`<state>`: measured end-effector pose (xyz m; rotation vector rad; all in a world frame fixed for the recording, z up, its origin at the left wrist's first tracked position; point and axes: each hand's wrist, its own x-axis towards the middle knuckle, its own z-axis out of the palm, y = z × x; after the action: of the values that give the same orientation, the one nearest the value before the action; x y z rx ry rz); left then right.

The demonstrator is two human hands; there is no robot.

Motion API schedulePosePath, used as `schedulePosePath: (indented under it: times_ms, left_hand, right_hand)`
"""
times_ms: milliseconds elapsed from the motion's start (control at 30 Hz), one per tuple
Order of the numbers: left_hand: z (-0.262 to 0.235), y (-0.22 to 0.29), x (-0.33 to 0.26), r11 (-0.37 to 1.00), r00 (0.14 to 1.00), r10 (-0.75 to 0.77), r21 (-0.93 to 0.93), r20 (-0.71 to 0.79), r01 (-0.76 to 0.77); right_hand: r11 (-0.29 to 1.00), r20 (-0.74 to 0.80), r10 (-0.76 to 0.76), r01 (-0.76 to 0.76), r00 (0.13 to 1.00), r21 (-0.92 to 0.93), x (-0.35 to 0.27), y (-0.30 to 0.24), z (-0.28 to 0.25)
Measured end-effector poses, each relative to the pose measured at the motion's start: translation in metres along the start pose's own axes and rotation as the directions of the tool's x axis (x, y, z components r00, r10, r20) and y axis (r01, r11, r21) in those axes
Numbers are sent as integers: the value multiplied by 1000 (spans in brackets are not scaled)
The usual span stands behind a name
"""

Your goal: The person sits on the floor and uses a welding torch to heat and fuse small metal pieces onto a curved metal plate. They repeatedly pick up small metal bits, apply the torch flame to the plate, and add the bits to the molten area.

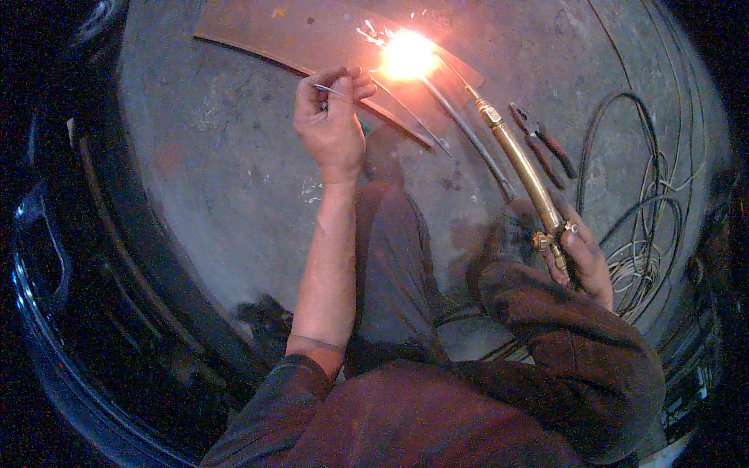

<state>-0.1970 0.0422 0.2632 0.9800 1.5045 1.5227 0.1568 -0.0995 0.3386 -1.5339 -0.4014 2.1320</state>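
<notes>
My right hand (587, 261) is wrapped round the valve end of a brass gas torch (521, 160), whose thin neck points up and left. At its tip a white-hot glare (409, 54) throws sparks and hides what lies there. Pinched between the fingers of my left hand (334, 117) is a thin filler rod (324, 88), its far end reaching toward the glare. A dark metal rod or tube (472, 136) runs from the glare down toward my knee. Under the glare lies a curved rusty steel plate (265, 31).
Pliers with dark red handles (546, 148) lie on the concrete floor (211, 132) right of the torch. Black hoses (589, 132) and coiled wire (636, 269) spread at the right. Another thin rod (417, 121) crosses the plate's near edge. A dark, shiny curved object (39, 249) stands at the left.
</notes>
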Motion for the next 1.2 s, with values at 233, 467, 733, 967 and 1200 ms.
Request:
schedulePosePath:
  times_ms: [233, 467, 733, 967, 1200]
  left_hand:
    - [1, 2, 0, 1000, 1000, -12, -3, -7, 12]
    - [-2, 0, 1, 1000, 999, 10, -23, -40, -11]
    - [-3, 4, 1, 1000, 999, 7, -2, -40, -8]
    - [-1, 6, -2, 1000, 999, -7, 12, -52, 8]
    - [2, 2, -1, 1000, 1000, 0, -9, -28, 0]
  right_hand:
    - [1000, 12, -7, 7, 1000, 15, 0, 1, 0]
    - [999, 13, 1, -1, 1000, 37, 0, -1, 1]
    - [999, -54, -22, 20, 998, -38, 0, -1, 9]
    - [999, 46, 17, -18, 999, 34, 1, -2, -2]
    - [999, -46, -11, 10, 999, -40, -1, 0, 5]
